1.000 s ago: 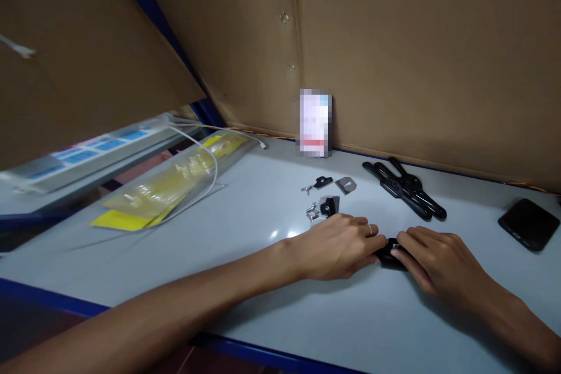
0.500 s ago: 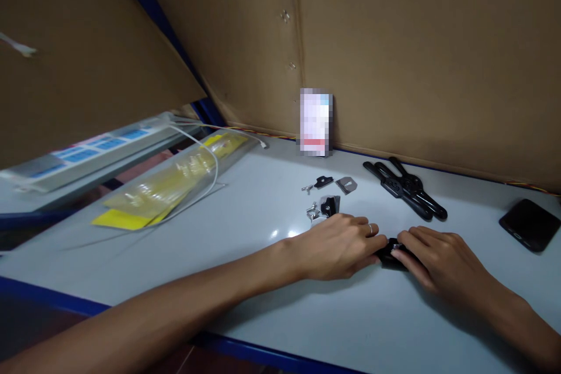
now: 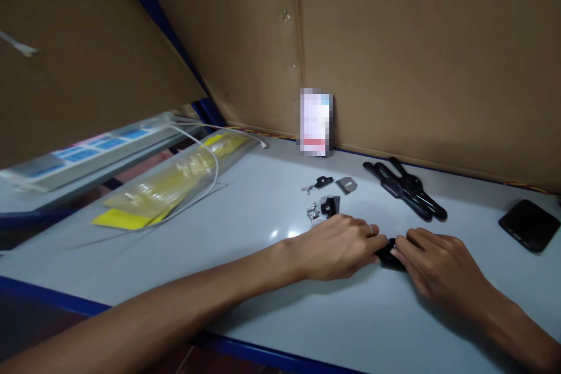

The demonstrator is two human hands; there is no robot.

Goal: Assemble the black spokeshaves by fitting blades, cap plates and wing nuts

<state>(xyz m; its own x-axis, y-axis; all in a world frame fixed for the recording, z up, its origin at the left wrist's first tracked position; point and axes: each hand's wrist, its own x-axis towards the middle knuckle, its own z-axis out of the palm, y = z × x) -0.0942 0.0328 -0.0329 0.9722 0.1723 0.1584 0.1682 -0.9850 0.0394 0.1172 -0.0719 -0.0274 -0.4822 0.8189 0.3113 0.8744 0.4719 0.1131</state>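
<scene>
My left hand (image 3: 339, 246) and my right hand (image 3: 436, 266) meet over a small black part (image 3: 386, 256) that lies on the white table (image 3: 245, 245). Both hands have their fingers closed on it from either side, so most of it is hidden. Just behind my left hand lie small loose pieces: a black clip with metal screws (image 3: 324, 208), a second black clip (image 3: 322, 182) and a grey metal plate (image 3: 346, 184).
A pile of long black plastic arms (image 3: 405, 188) lies at the back right, and a dark phone (image 3: 529, 224) at the far right. A clear bag with yellow cards (image 3: 175, 181) and a white cable (image 3: 210, 155) lie at the left. Cardboard walls (image 3: 394, 52) enclose the table.
My right hand's fingers have shifted slightly on the black part. Everything else stays where it was.
</scene>
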